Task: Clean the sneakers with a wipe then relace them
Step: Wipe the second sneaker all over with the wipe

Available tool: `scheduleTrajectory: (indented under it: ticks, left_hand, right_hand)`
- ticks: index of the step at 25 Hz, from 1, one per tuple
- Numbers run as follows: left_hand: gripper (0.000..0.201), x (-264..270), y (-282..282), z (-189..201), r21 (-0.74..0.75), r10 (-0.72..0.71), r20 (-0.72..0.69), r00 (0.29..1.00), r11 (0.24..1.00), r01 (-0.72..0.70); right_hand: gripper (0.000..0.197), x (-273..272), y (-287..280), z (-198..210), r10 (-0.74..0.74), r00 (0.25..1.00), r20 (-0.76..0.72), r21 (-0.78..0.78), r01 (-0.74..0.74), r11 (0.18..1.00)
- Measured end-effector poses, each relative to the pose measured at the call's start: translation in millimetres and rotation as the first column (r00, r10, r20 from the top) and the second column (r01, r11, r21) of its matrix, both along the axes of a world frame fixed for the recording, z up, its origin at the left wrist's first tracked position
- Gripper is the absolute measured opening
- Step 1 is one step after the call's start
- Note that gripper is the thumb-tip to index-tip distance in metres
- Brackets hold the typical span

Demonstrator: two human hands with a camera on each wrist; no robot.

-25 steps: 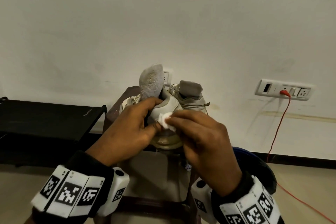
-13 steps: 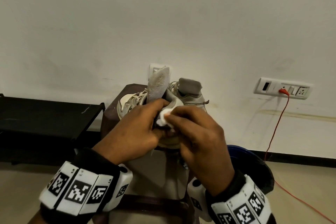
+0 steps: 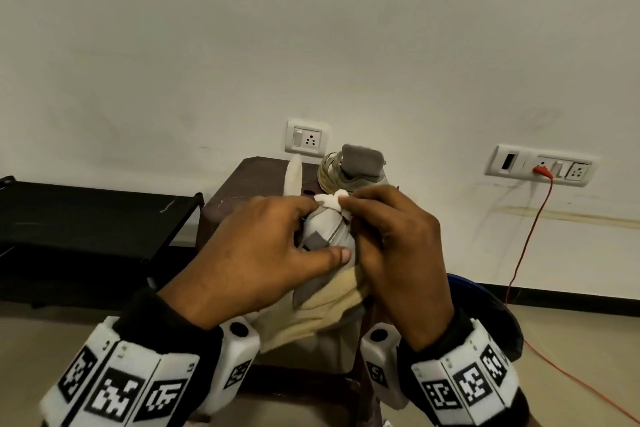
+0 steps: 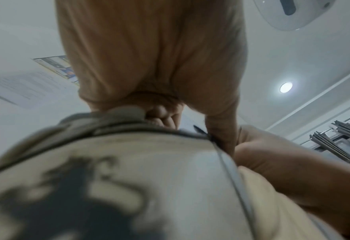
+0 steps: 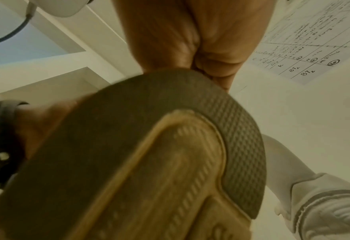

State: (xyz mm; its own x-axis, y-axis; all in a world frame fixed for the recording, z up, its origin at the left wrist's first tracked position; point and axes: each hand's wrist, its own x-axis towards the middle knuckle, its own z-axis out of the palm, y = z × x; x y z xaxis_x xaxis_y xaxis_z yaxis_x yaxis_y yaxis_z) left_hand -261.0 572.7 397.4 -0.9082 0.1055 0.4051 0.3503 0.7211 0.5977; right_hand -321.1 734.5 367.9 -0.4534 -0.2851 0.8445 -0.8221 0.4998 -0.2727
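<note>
While left hand (image 3: pixel 252 263) grips sneaker (image 3: pixel 327 232), right hand (image 3: pixel 398 253) pinches wipe (image 3: pixel 329 199) atop it.

Second sneaker (image 3: pixel 353 168) stands just behind the held sneaker (image 3: pixel 329 236); sides open.

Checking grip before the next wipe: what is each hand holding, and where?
Left hand grips the sneaker round its upper, thumb across the side. Right hand pinches the wipe at its edge, against the sneaker's top.
</note>
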Motion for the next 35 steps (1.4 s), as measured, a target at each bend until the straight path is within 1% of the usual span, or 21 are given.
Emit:
scheduleTrajectory:
  ticks: [2,3,5,7,8,10,12,14,16,18,20,22,24,26,28,29,31,33,35]
  left_hand:
    - [0.028,-2,-5,-9,0.099,-0.012,0.065,0.998,0.995,0.006]
    - [0.030,-3,-10,-15,0.140,-0.034,0.106,0.994,0.990,0.019]
    - [0.049,-6,-22,-27,0.192,-0.116,0.203,0.972,0.978,0.077]
    - [0.063,-8,-32,-38,0.175,-0.148,0.279,0.949,0.979,0.102]
    - [0.065,-10,-34,-42,0.180,-0.149,0.289,0.946,0.979,0.099]
    - [0.064,-17,-37,-49,0.243,-0.148,0.262,0.953,0.966,0.083]
    - [0.064,-21,-38,-52,0.308,-0.140,0.235,0.962,0.949,0.062]
    - [0.066,-23,-40,-52,0.325,-0.127,0.229,0.965,0.945,0.047]
    - [0.064,-22,-41,-50,0.293,-0.131,0.247,0.960,0.955,0.055]
    - [0.059,-19,-39,-52,0.263,-0.167,0.261,0.951,0.960,0.097]
    - [0.058,-18,-36,-56,0.195,-0.147,0.243,0.959,0.976,0.100]
    - [0.057,-19,-36,-58,0.159,-0.114,0.213,0.970,0.984,0.081]
    - [0.053,-22,-39,-57,0.166,-0.085,0.189,0.978,0.985,0.053]
    - [0.058,-22,-42,-55,0.204,-0.069,0.185,0.980,0.979,0.030]
    - [0.059,-22,-47,-52,0.283,-0.069,0.193,0.979,0.959,0.012]
    - [0.056,-21,-49,-50,0.337,-0.077,0.197,0.977,0.941,0.006]
    - [0.053,-17,-50,-47,0.429,-0.110,0.219,0.969,0.903,0.006]
    - [0.054,-14,-48,-44,0.425,-0.167,0.255,0.952,0.904,0.045]
    - [0.055,-12,-45,-45,0.400,-0.191,0.271,0.943,0.914,0.070]
  right_hand:
    - [0.024,3,-2,-4,0.047,0.998,-0.028,0.058,-0.046,0.997]
    - [0.024,6,-5,-6,0.073,0.996,-0.042,0.092,-0.069,0.993]
    - [0.031,13,-16,-12,0.118,0.991,-0.068,0.202,-0.102,0.974]
    - [0.034,17,-25,-19,0.148,0.986,-0.078,0.327,-0.115,0.938]
    - [0.031,17,-28,-21,0.157,0.985,-0.072,0.371,-0.120,0.921]
    - [0.023,16,-31,-26,0.182,0.983,-0.025,0.440,-0.153,0.885]
    - [0.022,17,-34,-30,0.195,0.981,0.010,0.476,-0.176,0.862]
    - [0.020,15,-34,-30,0.156,0.987,-0.030,0.423,-0.128,0.897]
    - [0.020,8,-33,-27,0.067,0.996,-0.059,0.302,-0.047,0.952]
    - [0.020,-6,-30,-23,0.002,1.000,-0.010,0.198,0.000,0.980]
    - [0.021,-14,-28,-21,-0.013,0.999,0.041,0.151,0.007,0.988]
    - [0.019,-11,-29,-23,0.035,0.999,0.012,0.189,-0.036,0.981]
    - [0.028,-2,-35,-26,0.136,0.991,-0.018,0.314,-0.123,0.941]
    - [0.030,5,-41,-33,0.211,0.977,-0.019,0.423,-0.183,0.887]
    - [0.031,5,-42,-35,0.215,0.977,-0.016,0.459,-0.183,0.869]
    - [0.028,3,-40,-34,0.191,0.981,-0.020,0.447,-0.162,0.880]
    - [0.022,-4,-34,-30,0.096,0.995,-0.028,0.355,-0.079,0.932]
    - [0.022,-16,-28,-25,-0.006,1.000,0.010,0.258,0.004,0.966]
    - [0.027,-23,-25,-22,-0.014,0.998,0.061,0.244,-0.002,0.970]
